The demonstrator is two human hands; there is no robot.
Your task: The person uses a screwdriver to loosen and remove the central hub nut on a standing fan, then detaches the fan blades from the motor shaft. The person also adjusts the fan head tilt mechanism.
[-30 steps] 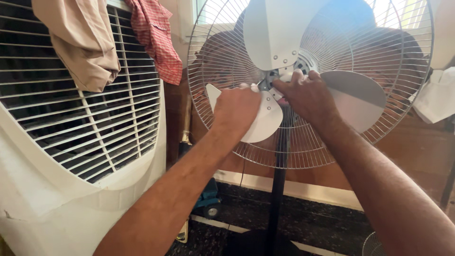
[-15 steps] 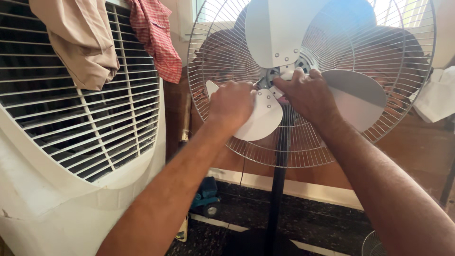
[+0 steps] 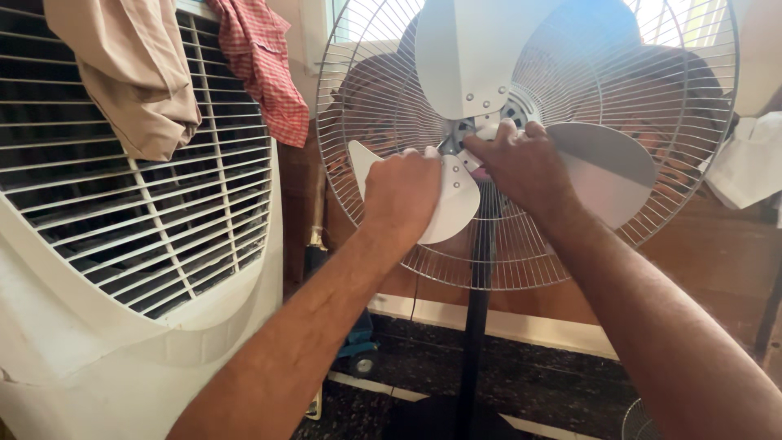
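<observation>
The left hand [image 3: 403,191] is closed on the lower left fan blade [image 3: 444,204]; the right hand [image 3: 525,167] pinches the hub [image 3: 481,134] at the pedestal fan's centre. Since a second ago both hands have barely shifted, so the hub work continues. A white cooler [image 3: 122,269] stands left.

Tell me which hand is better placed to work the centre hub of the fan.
Right, probably. The right hand has its fingertips at the hub, while the left hand grips the lower left blade, seemingly steadying it.

Bright window [image 3: 358,20] behind; dark speckled floor [image 3: 554,383], perhaps stone.
</observation>
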